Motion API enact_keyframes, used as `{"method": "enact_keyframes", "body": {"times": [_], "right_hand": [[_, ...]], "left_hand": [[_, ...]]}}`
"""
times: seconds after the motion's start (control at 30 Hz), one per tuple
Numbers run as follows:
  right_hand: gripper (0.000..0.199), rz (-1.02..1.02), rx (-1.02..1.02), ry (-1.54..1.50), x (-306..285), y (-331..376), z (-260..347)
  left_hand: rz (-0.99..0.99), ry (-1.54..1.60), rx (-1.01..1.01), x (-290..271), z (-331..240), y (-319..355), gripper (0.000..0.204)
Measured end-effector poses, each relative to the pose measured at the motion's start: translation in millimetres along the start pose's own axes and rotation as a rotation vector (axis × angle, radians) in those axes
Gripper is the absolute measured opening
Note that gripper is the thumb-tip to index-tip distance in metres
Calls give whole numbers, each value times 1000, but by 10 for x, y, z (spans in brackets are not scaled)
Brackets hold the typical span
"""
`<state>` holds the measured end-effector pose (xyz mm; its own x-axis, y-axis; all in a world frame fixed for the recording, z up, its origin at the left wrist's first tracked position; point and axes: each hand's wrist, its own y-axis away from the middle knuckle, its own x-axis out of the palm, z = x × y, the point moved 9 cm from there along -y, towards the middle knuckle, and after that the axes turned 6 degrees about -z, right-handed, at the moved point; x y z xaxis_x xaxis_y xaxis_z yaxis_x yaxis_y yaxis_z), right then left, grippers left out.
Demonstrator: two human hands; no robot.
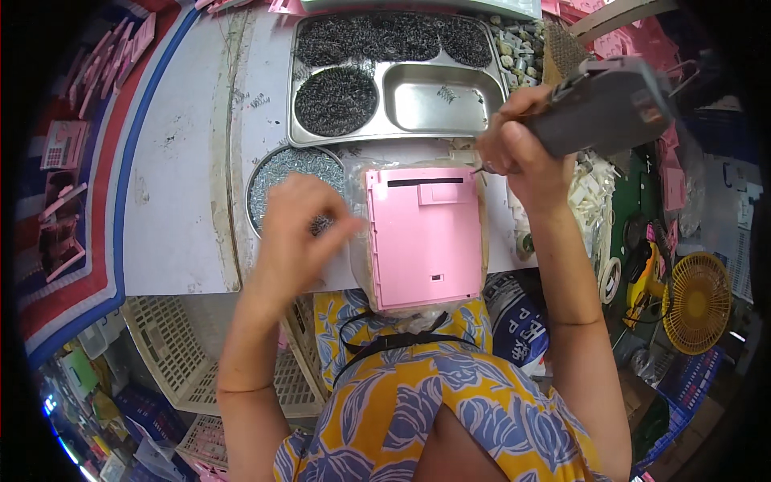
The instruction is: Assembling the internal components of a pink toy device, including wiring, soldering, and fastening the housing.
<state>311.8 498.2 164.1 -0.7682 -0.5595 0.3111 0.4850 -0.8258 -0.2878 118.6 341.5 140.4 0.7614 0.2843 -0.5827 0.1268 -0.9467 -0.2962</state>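
Note:
A pink plastic panel (434,249) with a dark slot near its far edge lies on a padded, plastic-wrapped rest in front of me. My right hand (526,145) is closed round a dark grey cordless screwdriver (598,108), its bit pointing down at the panel's far right corner. My left hand (301,225) is over a round metal dish of silver screws (277,173), left of the panel. Its fingers are curled inward and the thumb points toward the panel. Whatever the left fingers hold, if anything, is hidden.
Beyond the panel stands a steel compartment tray (389,132) with many dark small springs. White plastic parts (590,197) are heaped at the right. A beige crate (181,353) sits below left. A yellow fan (697,304) stands at far right.

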Motion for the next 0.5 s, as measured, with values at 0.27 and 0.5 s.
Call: {"method": "enact_keyframes", "body": {"times": [0.27, 0.5], "right_hand": [[30, 192, 21, -241, 861, 380, 676], [29, 172, 129, -353, 1032, 510, 566]], "left_hand": [[-134, 72, 296, 370, -730, 220, 21], [-191, 96, 266, 291, -646, 347, 22]]}}
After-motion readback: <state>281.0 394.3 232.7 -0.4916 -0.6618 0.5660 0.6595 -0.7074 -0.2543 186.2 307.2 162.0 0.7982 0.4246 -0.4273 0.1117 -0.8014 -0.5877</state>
